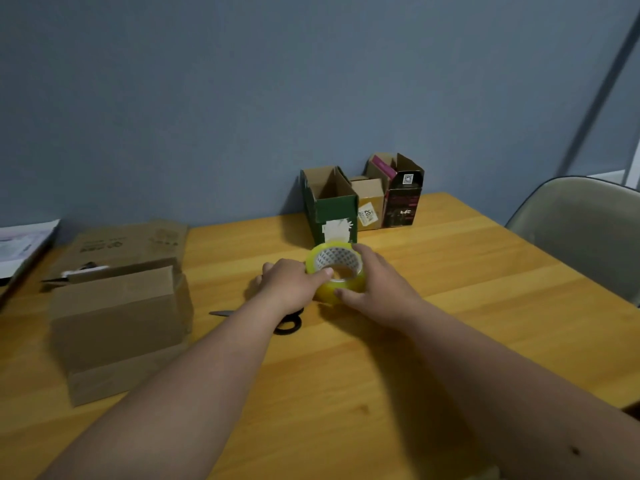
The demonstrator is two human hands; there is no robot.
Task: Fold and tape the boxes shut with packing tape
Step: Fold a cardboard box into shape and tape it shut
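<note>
Both hands, left [289,284] and right [375,289], are curled around the yellowish clear packing-tape roll [337,271] above the wooden tabletop [450,306]; black-handled scissors [277,320] are partly hidden beneath the left wrist.

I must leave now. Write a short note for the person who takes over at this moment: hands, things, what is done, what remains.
Left hand and right hand both hold the tape roll over the table.
Scissors lie under the left wrist.
Brown box at left: flaps folded over, no tape seen on it.
Green box, small brown box and black box stand at the wall; green and black are open.
Left: tape all.
</note>
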